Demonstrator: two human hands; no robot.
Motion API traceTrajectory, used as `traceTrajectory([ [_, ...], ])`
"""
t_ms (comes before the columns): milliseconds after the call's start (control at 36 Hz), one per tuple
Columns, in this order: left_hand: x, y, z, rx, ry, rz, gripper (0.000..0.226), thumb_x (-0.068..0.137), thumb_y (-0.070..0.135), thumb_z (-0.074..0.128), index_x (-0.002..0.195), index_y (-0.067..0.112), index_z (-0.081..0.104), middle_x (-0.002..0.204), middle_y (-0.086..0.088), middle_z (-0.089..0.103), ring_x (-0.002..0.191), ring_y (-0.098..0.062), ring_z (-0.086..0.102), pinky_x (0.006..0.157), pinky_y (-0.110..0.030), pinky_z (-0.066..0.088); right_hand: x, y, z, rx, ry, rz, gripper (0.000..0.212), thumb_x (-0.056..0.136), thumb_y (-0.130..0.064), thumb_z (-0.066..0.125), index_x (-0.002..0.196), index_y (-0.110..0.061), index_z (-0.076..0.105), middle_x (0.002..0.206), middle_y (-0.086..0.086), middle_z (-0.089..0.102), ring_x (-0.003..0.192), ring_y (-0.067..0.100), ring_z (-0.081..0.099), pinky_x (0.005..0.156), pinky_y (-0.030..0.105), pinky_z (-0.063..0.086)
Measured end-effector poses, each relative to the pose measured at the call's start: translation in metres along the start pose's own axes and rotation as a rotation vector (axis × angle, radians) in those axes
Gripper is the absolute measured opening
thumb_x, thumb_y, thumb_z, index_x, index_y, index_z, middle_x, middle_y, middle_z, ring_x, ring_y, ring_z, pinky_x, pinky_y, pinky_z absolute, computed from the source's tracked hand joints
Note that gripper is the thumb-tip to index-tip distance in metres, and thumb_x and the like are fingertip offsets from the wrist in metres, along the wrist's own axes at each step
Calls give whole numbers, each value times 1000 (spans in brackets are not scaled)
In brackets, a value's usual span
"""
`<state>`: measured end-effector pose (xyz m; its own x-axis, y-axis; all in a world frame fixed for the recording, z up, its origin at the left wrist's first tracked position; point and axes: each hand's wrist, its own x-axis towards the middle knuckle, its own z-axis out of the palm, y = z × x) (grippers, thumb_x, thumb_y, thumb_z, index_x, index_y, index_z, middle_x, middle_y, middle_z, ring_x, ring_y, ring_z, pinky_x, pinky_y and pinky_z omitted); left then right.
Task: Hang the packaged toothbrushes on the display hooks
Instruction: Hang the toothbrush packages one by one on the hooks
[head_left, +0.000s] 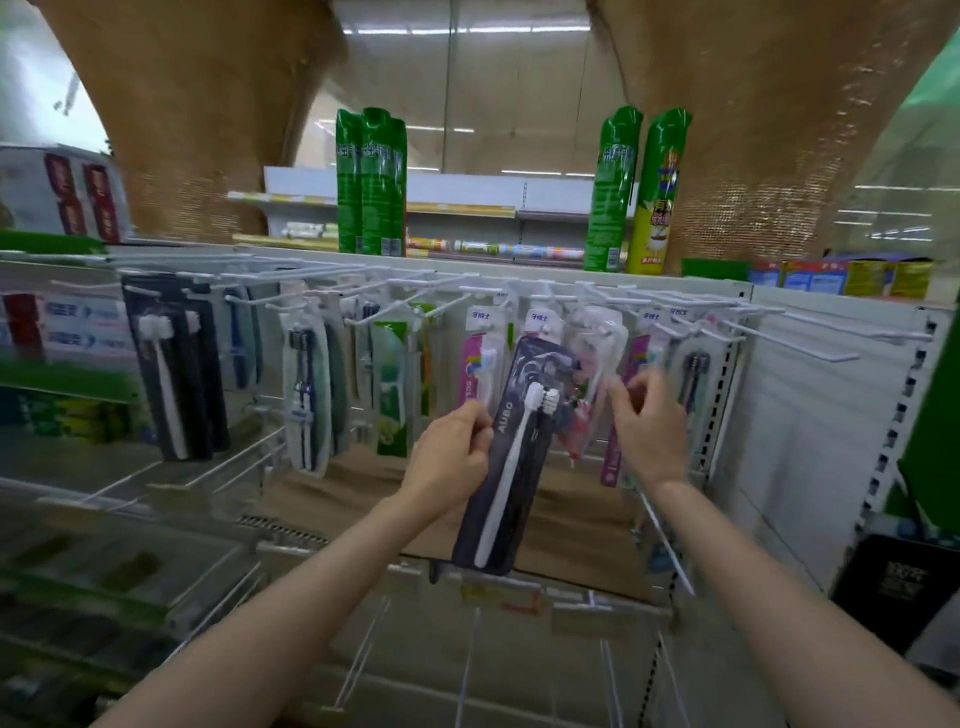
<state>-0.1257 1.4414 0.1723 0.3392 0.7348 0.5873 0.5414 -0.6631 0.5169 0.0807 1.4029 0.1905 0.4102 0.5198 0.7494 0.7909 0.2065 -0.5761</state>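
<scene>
My left hand (457, 449) grips a dark navy toothbrush pack (511, 467) with a white brush inside, held tilted in front of the display. My right hand (647, 423) is raised beside a clear pack with pink brushes (589, 374) that hangs behind the dark pack; its fingers are curled near that pack's edge, and whether they pinch it is unclear. A row of white display hooks (597, 299) runs along the top of the rack. Several hold packaged toothbrushes (176, 364), and hooks at the right (810, 332) are bare.
Tall green spray cans (370, 182) and a yellow-green can (657, 192) stand on the shelf top above the hooks. More bare white hooks (467, 670) jut out below my arms. Toothpaste boxes (67, 332) sit at the left, a dark box (893, 587) at the lower right.
</scene>
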Motion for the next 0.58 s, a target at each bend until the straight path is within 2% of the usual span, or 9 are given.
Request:
traceTrajectory([
  [83, 1, -11, -9, -122, -51, 1, 20, 94, 14, 46, 77, 24, 41, 71, 6, 51, 68, -20, 53, 63, -35, 45, -25, -10, 13, 80, -74, -19, 38, 94, -40, 42, 61, -22, 47, 52, -6, 45, 49, 8, 43, 52, 25, 31],
  [139, 0, -18, -17, -238, -82, -16, 26, 95, 10, 46, 74, 25, 41, 74, 0, 53, 69, -24, 56, 64, -41, 50, -39, -16, 24, 83, -145, -4, 44, 89, -42, 36, 52, -22, 48, 49, -5, 49, 47, 8, 46, 53, 23, 34],
  [222, -2, -28, -32, -344, -111, -41, 27, 95, 7, 46, 74, 23, 43, 82, -12, 55, 74, -32, 57, 68, -46, 52, -51, -23, 43, 113, -219, 0, 53, 93, -38, 42, 51, -7, 53, 47, 2, 51, 48, 17, 49, 57, 38, 39],
  [306, -5, -49, -45, -408, -142, -68, 25, 95, 5, 46, 75, 20, 46, 81, -12, 55, 74, -27, 55, 68, -48, 53, -55, -33, 63, 108, -261, 15, 54, 97, -32, 46, 45, -19, 49, 40, -9, 51, 47, 8, 50, 57, 36, 40],
  [361, -8, -69, -57, -408, -142, -83, 27, 94, 5, 48, 74, 24, 49, 81, -11, 58, 78, -33, 58, 74, -52, 53, -56, -44, 76, 94, -302, 31, 51, 98, -29, 48, 49, -17, 54, 45, -7, 57, 53, 19, 56, 62, 40, 45],
  [417, -10, -87, -70, -388, -120, -97, 27, 93, 4, 49, 75, 24, 50, 82, -12, 58, 83, -37, 59, 78, -49, 52, -58, -59, 89, 77, -332, 17, 51, 97, -31, 47, 57, -3, 58, 55, 8, 61, 60, 30, 58, 66, 42, 45],
  [444, -12, -95, -77, -388, -101, -110, 27, 93, 2, 49, 74, 22, 50, 81, -11, 57, 81, -35, 58, 78, -45, 51, -59, -66, 96, 71, -345, 3, 52, 97, -33, 47, 57, -2, 58, 56, 10, 61, 60, 28, 58, 67, 40, 44],
  [528, -17, -119, -95, -398, -42, -151, 29, 92, 0, 49, 72, 21, 49, 77, -4, 55, 78, -24, 55, 75, -38, 49, -63, -89, 118, 70, -390, 1, 49, 98, -29, 46, 51, -19, 55, 43, -11, 53, 52, 8, 53, 63, 30, 40],
  [583, -22, -138, -108, -410, -6, -189, 30, 92, 0, 50, 70, 20, 48, 77, -5, 55, 78, -25, 55, 73, -41, 51, -66, -102, 134, 83, -421, 12, 49, 98, -26, 46, 50, -21, 53, 41, -10, 50, 51, 6, 51, 63, 33, 41],
])
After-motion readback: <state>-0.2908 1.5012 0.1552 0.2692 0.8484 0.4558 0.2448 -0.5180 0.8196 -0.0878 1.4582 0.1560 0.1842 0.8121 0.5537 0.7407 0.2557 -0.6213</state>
